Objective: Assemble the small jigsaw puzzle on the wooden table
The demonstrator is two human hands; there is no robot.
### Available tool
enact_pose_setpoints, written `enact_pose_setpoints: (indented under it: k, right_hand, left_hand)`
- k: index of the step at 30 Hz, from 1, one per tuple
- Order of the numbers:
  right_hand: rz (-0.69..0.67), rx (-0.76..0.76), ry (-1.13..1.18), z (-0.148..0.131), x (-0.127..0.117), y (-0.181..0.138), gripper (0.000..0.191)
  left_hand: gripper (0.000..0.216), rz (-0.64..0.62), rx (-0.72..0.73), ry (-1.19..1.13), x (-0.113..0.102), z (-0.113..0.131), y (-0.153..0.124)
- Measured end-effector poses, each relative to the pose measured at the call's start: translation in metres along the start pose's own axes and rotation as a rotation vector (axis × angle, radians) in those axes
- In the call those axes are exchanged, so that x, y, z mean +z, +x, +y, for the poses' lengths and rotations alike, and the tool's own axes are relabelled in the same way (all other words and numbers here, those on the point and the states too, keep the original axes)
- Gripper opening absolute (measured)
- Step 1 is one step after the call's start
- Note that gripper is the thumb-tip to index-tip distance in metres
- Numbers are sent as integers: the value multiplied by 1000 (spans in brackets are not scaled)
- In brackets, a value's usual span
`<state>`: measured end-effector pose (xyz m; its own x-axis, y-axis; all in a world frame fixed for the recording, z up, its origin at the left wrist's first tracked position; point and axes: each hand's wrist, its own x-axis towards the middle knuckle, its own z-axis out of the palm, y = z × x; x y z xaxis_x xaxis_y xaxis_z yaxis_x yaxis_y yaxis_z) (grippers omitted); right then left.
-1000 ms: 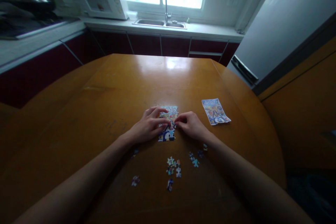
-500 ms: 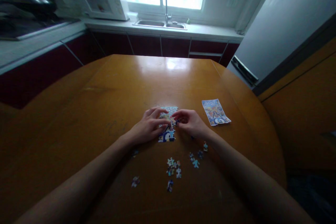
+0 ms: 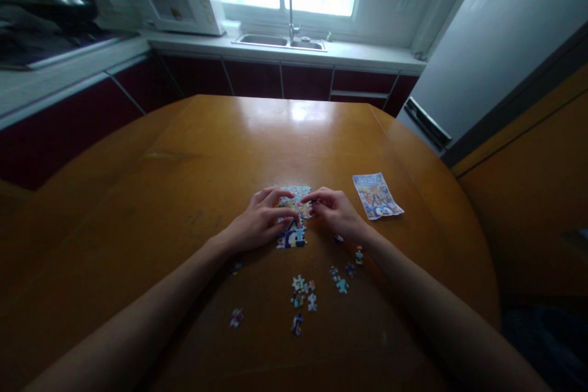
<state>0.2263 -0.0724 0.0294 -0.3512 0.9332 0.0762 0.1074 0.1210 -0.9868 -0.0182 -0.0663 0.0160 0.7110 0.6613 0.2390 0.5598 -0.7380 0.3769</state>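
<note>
A small, partly built jigsaw puzzle [image 3: 295, 215] lies in the middle of a round wooden table [image 3: 193, 153]. My left hand [image 3: 263, 220] rests on the puzzle's left side, fingers curled and pressing down on it. My right hand [image 3: 336, 212] is at the puzzle's right edge, its fingertips pinched together over the upper right part; whether a piece sits in the pinch is too small to tell. Several loose puzzle pieces [image 3: 304, 297] lie scattered near me, between my forearms.
A printed picture card [image 3: 377, 195] lies on the table to the right of the puzzle. Behind the table run a counter with a sink and tap [image 3: 292, 24], a microwave [image 3: 180, 7] and a stove with a pan [image 3: 50, 3]. A grey fridge [image 3: 487, 43] stands at right.
My right hand has crept a little up and away along the puzzle's right edge, uncovering more loose pieces near my wrist. My left hand has stayed put.
</note>
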Motion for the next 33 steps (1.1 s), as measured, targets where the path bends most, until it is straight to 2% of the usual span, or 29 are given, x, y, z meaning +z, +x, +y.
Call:
enact_pose_setpoints:
  k: [6,9,14,20,33]
  right_hand:
    - [-5,72,-56,4,0,-1,22]
    - [-1,24,-180,4,0,-3,13]
    - [-45,-35,-354,3,3,-7,16]
    - [36,40,-438,7,10,-8,4]
    - [45,8,-164,4,4,-2,15]
  left_hand:
    - [20,11,-11,-37,1,-1,0]
    - [21,12,-10,-30,1,-1,0]
    - [21,15,-12,-24,1,-1,0]
    - [20,17,-10,-20,2,-1,-1]
    - [20,12,-6,-4,1,-1,0]
